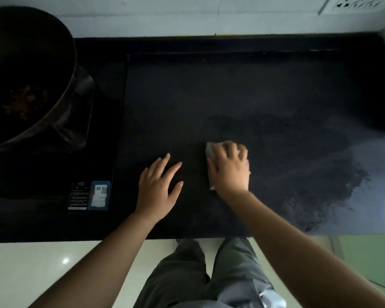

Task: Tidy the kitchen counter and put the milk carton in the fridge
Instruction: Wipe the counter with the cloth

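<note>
Tabletop (231, 90) looks hard, slick, partly wet. Fingers (230, 148) of the right hand (229, 170) curl over a cloth (210, 150), likely soft and light, best bunched under the palm. The left hand (158, 185) rests spread beside it. Milk carton unseen.

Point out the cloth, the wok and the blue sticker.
cloth (210, 150): head view, pale corner beyond the fingers of the right hand (229, 171).
wok (31, 52): head view, its dark inner wall.
blue sticker (99, 195): head view, its white middle.
</note>
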The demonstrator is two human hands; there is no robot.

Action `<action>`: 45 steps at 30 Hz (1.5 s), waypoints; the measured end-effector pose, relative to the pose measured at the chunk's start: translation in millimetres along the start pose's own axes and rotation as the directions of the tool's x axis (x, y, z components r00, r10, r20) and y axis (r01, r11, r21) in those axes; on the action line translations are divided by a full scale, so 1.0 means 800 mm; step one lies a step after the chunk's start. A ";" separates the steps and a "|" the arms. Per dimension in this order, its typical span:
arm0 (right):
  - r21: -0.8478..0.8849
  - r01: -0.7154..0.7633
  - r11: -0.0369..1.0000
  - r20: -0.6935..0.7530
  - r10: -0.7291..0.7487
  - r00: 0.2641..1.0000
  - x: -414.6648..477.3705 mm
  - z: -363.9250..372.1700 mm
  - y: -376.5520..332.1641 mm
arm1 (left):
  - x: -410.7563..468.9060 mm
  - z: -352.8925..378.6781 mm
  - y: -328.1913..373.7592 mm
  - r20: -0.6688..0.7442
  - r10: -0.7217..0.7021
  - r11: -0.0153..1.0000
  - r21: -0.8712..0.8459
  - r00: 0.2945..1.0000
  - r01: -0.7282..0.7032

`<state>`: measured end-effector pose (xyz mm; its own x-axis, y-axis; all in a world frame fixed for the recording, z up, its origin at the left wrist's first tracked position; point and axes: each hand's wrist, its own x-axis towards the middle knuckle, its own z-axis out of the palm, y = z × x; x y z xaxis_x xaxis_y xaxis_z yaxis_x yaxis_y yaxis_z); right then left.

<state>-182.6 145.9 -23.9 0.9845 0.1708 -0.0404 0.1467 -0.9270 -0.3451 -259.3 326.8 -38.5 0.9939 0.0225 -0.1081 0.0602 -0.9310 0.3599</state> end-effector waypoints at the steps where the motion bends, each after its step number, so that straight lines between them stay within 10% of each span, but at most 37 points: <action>1: -0.001 0.057 0.998 0.013 -0.057 0.998 -0.020 0.005 -0.007 | -0.004 -0.002 -0.001 0.018 0.016 1.000 -0.003 1.000 -0.016; 8: -0.005 0.182 0.983 -0.025 -0.182 0.983 -0.123 0.005 0.018 | -0.039 -0.002 -0.002 0.098 0.100 0.995 0.012 0.990 -0.102; 16: 0.068 -0.144 0.987 -0.133 0.152 0.979 -0.126 0.001 0.036 | -0.067 -0.007 -0.025 0.115 0.090 0.996 0.014 0.989 -0.092; 26: 0.019 0.139 0.990 -0.107 -0.136 0.985 -0.104 0.041 -0.053 | -0.079 -0.007 -0.033 0.129 0.085 0.994 0.056 0.988 -0.093; 35: 0.054 -0.218 0.974 -0.176 0.224 0.958 -0.089 0.000 0.042 | -0.024 -0.011 -0.001 0.128 0.061 0.989 0.126 0.990 -0.077; 45: 0.067 0.063 0.996 -0.030 -0.061 0.998 0.071 0.010 -0.021 | 0.070 -0.016 -0.003 0.074 0.047 0.971 0.230 0.996 -0.063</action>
<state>-129.8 173.5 -27.7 0.9761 0.2173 0.0094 0.2020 -0.8898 -0.4093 -202.6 334.8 -33.3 0.9860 -0.0487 -0.1596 -0.0256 -0.9893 0.1437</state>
